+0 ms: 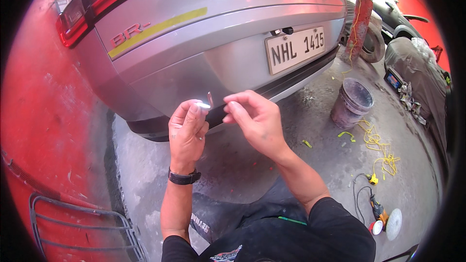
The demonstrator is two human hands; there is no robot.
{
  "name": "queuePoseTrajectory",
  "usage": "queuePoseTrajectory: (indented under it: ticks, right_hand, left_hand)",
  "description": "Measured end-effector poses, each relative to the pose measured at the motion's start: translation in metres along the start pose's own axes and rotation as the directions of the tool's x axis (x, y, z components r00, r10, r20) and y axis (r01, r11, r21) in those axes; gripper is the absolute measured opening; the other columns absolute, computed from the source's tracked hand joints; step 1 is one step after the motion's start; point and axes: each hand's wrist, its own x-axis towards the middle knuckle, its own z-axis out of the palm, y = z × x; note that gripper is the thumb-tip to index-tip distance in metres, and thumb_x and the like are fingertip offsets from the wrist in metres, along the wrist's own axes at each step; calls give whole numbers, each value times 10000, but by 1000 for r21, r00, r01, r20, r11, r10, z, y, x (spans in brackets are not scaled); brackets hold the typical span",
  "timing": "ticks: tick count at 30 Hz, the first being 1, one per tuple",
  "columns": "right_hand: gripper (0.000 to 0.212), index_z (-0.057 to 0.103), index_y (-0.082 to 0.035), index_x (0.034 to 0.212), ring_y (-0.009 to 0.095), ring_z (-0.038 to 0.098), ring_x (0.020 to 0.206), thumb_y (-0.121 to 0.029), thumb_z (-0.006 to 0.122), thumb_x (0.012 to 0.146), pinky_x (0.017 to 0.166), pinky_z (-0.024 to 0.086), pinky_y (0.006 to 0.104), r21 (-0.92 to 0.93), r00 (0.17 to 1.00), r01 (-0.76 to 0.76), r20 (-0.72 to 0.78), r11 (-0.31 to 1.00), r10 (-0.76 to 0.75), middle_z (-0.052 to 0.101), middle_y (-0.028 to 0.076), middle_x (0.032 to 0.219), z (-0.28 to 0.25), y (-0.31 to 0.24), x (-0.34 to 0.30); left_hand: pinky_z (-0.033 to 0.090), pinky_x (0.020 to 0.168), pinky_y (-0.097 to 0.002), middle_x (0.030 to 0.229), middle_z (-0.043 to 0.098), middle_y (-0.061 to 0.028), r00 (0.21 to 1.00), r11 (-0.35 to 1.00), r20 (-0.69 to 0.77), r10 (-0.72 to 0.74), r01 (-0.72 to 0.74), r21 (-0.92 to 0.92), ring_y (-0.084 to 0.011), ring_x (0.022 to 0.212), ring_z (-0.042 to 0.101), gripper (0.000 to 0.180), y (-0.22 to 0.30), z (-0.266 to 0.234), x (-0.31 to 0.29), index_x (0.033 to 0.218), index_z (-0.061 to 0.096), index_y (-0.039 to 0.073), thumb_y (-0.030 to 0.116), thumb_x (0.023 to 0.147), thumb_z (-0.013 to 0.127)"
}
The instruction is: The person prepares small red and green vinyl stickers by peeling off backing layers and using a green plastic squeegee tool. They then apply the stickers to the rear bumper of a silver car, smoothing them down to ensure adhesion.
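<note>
In front of the rear of a silver car (194,63), my left hand (188,128) pinches a small shiny silver piece (203,106) between thumb and fingertips. A thin reddish, chrome-like strip (210,99) shows right beside that piece; whether the two are joined I cannot tell. My right hand (257,121) is raised just to the right, thumb against the bent forefinger. Anything between those fingertips is too small to make out. Chrome emblem letters (130,35) sit on the tailgate, above a strip of yellow tape (160,31).
A dirty bucket (353,102) stands on the concrete floor, near a tangled yellow cord (381,150). An orange power polisher (378,209) with a white pad lies lower right. A metal rack (82,230) leans by the red wall at left. Covered items (412,68) stand far right.
</note>
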Motion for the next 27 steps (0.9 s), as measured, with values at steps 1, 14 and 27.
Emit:
queuePoseTrajectory:
  ticks: [1,14,27]
  right_hand:
    - [125,680,35,1037,148,694,734,-37,613,960,665,557,266,-144,995,96,10,985,-96,676,89,857,-6,0,-6]
    - [218,634,-58,881,362,669,719,-271,642,928,615,547,446,-875,709,216,446,434,546,619,147,876,-116,69,-249]
    - [216,550,-47,970,355,669,782,-172,691,865,654,530,486,-924,712,-6,265,383,651,634,161,821,-130,97,-333]
  left_hand:
    - [278,475,-197,868,640,23,999,996,-4,-35,34,-87,-6,551,342,163,0,0,-1,1055,656,48,198,1028,599]
    - [266,491,-217,857,661,47,873,435,136,-468,361,-825,-38,557,348,200,-10,-4,-32,1014,708,65,240,1016,611]
    - [270,474,-221,847,683,39,842,492,-5,-540,310,-814,-42,530,355,161,-10,-7,-54,922,691,87,221,996,641]
